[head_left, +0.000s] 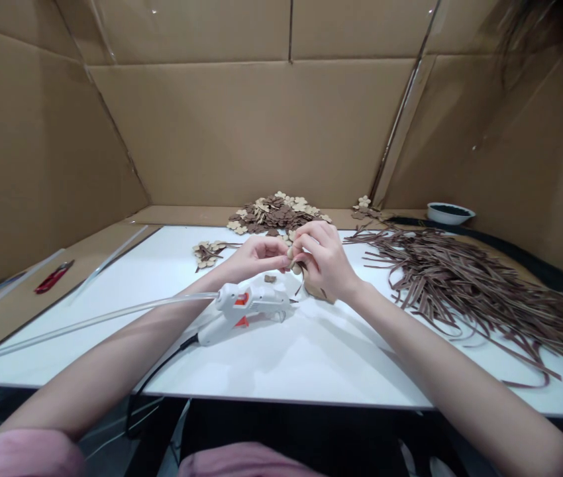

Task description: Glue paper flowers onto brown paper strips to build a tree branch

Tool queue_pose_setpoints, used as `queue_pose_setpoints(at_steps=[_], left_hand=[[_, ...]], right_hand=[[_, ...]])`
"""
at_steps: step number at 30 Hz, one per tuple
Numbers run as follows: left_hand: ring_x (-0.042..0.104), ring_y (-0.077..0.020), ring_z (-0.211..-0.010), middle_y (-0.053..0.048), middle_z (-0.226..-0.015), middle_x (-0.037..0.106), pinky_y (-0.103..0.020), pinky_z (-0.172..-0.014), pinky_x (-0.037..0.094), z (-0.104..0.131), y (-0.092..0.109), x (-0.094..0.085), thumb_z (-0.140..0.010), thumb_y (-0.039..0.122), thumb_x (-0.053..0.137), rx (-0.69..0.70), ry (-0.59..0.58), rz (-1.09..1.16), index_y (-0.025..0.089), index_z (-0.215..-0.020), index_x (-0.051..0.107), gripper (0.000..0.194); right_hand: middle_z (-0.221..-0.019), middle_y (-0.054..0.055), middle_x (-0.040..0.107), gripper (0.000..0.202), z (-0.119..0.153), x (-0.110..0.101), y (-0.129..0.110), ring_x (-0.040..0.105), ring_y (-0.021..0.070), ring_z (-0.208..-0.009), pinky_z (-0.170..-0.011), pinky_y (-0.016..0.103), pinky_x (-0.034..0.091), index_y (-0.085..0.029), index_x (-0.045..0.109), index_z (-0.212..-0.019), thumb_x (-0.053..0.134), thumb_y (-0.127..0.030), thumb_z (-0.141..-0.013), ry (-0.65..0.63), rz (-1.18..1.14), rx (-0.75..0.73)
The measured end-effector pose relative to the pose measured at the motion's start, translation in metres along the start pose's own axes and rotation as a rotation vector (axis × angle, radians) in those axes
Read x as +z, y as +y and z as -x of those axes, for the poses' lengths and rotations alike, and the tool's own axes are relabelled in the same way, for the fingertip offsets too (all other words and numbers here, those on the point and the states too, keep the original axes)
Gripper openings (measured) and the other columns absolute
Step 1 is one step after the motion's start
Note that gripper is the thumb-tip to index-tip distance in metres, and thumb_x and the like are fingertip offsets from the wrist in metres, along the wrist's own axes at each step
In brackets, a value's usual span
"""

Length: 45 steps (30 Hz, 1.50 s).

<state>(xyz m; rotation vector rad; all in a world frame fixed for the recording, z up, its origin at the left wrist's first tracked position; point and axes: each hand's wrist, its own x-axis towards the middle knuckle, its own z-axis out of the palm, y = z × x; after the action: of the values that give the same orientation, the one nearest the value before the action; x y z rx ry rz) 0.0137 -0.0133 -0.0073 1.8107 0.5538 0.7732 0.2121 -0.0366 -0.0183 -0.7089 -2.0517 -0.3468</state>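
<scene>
My left hand (263, 256) and my right hand (325, 258) meet above the middle of the white board. Both are closed, fingertips pinching a small beige flower cutout (295, 266) between them. Part of the flower is hidden by the fingers, and a thin brown strip seems to hang below it. Just under my hands a white hot glue gun (232, 308) rests on the board, nozzle pointing right, with a long clear glue stick (112, 322) out of its back. A small brown piece (270, 279) lies by the gun. Under my right hand sits a tan object (317, 289), partly covered.
Beyond my hands is a heap of brown and beige flower cutouts (281, 215). A smaller cluster (208, 254) lies left of it. Brown strips (460, 285) spread over the right side, near a white bowl (450, 212). A red cutter (54, 277) lies far left. Cardboard walls (242, 132) surround the board.
</scene>
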Motion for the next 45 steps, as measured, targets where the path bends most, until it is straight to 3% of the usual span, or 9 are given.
queue_pose_setpoints(at_steps=[12, 26, 33, 45], left_hand=[[0.061, -0.0133, -0.070, -0.007, -0.080, 0.067, -0.025, -0.066, 0.047, 0.002, 0.001, -0.002, -0.083, 0.040, 0.070, -0.011, -0.060, 0.007, 0.010, -0.087, 0.066, 0.030], [0.062, -0.0129, -0.071, -0.006, -0.078, 0.068, -0.026, -0.069, 0.049, 0.000, -0.006, -0.006, -0.081, 0.033, 0.072, 0.029, -0.047, 0.123, 0.010, -0.083, 0.066, 0.023], [0.062, -0.0120, -0.072, -0.005, -0.079, 0.069, -0.026, -0.070, 0.050, -0.001, -0.007, -0.009, -0.080, 0.030, 0.073, 0.033, 0.020, 0.105, 0.011, -0.084, 0.068, 0.020], [0.064, -0.0141, -0.073, -0.008, -0.081, 0.070, -0.027, -0.069, 0.050, 0.003, -0.002, -0.005, -0.083, 0.037, 0.070, -0.005, 0.014, 0.031, 0.010, -0.090, 0.067, 0.027]], right_hand=[[-0.098, 0.007, 0.060, 0.016, -0.001, -0.004, -0.002, 0.054, 0.0231, -0.097, -0.089, 0.041, 0.037, -0.022, 0.051, -0.077, 0.048, -0.010, -0.088, -0.053, -0.139, 0.035], [-0.094, 0.006, 0.054, 0.017, -0.001, -0.005, -0.009, 0.053, 0.0218, -0.094, -0.083, 0.039, 0.045, -0.021, 0.050, -0.078, 0.047, -0.006, -0.084, 0.030, -0.383, 0.117], [-0.092, 0.006, 0.055, 0.009, -0.003, -0.011, -0.007, 0.053, 0.0229, -0.095, -0.085, 0.040, 0.044, -0.022, 0.058, -0.083, 0.054, -0.018, -0.090, 0.053, -0.340, 0.171], [-0.097, 0.005, 0.059, 0.012, 0.001, -0.012, -0.002, 0.055, 0.0229, -0.097, -0.088, 0.042, 0.041, -0.025, 0.067, -0.086, 0.059, -0.017, -0.089, -0.002, -0.167, 0.093]])
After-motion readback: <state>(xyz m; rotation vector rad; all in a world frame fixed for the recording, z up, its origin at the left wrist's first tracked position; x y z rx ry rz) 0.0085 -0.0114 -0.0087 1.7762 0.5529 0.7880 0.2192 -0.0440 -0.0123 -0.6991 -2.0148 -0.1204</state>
